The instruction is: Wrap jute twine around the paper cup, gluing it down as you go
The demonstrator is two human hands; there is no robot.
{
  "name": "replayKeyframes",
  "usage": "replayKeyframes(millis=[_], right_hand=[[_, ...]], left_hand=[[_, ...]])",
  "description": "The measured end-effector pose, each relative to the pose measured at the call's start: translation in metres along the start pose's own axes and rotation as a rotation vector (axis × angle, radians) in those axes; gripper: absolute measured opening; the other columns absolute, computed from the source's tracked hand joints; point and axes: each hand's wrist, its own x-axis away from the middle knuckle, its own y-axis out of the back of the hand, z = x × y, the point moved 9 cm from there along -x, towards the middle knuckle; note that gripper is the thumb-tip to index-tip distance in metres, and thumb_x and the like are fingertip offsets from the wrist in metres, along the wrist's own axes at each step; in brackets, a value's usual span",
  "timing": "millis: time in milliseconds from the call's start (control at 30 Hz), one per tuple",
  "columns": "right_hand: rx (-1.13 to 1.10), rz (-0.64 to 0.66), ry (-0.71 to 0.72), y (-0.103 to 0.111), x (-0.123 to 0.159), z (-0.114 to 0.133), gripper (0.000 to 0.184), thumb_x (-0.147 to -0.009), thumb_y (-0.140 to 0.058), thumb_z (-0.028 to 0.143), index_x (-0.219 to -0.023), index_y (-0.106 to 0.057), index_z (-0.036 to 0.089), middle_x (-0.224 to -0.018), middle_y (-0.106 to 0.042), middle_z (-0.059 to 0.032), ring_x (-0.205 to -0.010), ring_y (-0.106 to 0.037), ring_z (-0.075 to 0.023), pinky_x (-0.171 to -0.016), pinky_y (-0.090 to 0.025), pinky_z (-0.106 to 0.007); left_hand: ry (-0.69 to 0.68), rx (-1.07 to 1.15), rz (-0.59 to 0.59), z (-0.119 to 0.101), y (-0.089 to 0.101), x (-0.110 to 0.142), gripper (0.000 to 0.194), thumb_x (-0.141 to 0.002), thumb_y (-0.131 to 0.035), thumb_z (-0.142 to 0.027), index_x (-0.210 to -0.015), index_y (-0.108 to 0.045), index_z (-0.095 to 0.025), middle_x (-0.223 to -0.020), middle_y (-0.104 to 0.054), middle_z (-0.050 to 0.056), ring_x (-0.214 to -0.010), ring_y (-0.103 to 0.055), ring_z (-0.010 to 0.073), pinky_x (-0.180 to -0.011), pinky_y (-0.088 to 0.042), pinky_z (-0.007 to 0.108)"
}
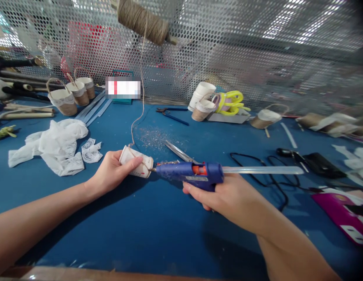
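My left hand (111, 169) is closed around a small white paper cup (136, 160), which lies on its side with its base toward the right. Twine (142, 93) runs down to the cup from a large spool (143, 22) on the mesh wall. In my right hand (225, 195) is a blue glue gun (189, 173), a clear glue stick (263, 170) jutting from its back. The nozzle tip meets the cup near its base edge; whether glue is flowing I cannot tell. Behind the gun lies a pair of scissors (180, 151), partly hidden.
Several twine-wrapped cups with handles (64, 103) stand at the back left, near white lace (58, 142). Pliers (172, 113), stacked white cups (200, 95) and yellow tubing (230, 102) sit at the back. A black cord (257, 164) and magenta power strip (339, 210) lie right.
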Motion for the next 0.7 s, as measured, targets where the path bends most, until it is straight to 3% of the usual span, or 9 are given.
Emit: replayKeyframes(millis=[300, 700], right_hand=[[-0.235, 0.085, -0.129, -0.006, -0.001, -0.002, 0.018, -0.072, -0.053, 0.030, -0.058, -0.056, 0.020, -0.038, -0.048, 0.0048, -0.035, -0.046, -0.0103, -0.036, -0.038, -0.023], [-0.169, 0.064, -0.167, -0.004, -0.009, -0.014, 0.021, -0.074, -0.051, 0.037, -0.063, -0.059, 0.020, -0.044, -0.055, 0.0038, -0.044, -0.054, -0.0114, -0.045, -0.044, -0.022]], left_hand=[[-0.032, -0.032, 0.022, 0.000, -0.001, -0.001, 0.023, -0.073, -0.060, -0.036, -0.074, -0.067, -0.014, -0.074, -0.073, 0.004, -0.064, -0.066, 0.0158, -0.059, -0.052, 0.021], [-0.056, -0.045, 0.051, -0.003, -0.005, 0.002, 0.025, -0.074, -0.059, -0.037, -0.074, -0.068, -0.014, -0.076, -0.073, 0.005, -0.068, -0.067, 0.0175, -0.061, -0.052, 0.021]])
